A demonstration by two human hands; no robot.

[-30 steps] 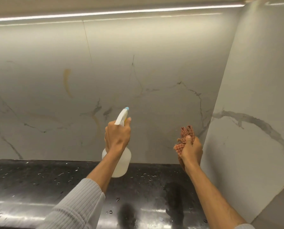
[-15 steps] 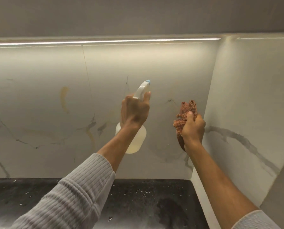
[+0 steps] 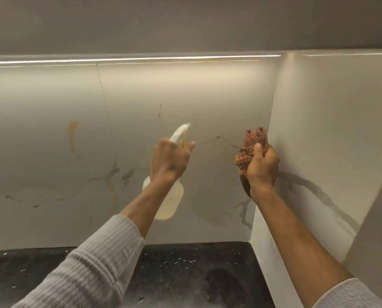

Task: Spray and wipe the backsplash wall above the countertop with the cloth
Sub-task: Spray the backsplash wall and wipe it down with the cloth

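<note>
The marble backsplash wall [image 3: 52, 152] fills the middle of the view, pale with grey veins and yellowish streaks. My left hand [image 3: 170, 161] grips a translucent white spray bottle [image 3: 170, 201], its blue-tipped nozzle aimed at the wall, forefinger on the trigger. My right hand [image 3: 262, 167] is closed on a bunched reddish-brown checked cloth [image 3: 251, 145], held up near the inner corner, close to the wall. A faint damp patch shows on the wall below and between the hands.
A dark speckled countertop [image 3: 185, 267] with droplets runs along the bottom. A marble side panel [image 3: 330, 141] stands at the right, forming a corner. A light strip [image 3: 132, 59] glows under the upper cabinet [image 3: 185, 23].
Both hands have risen from just above the countertop to mid-wall height, and the view has tilted upward. The bottle and cloth stayed gripped throughout.
</note>
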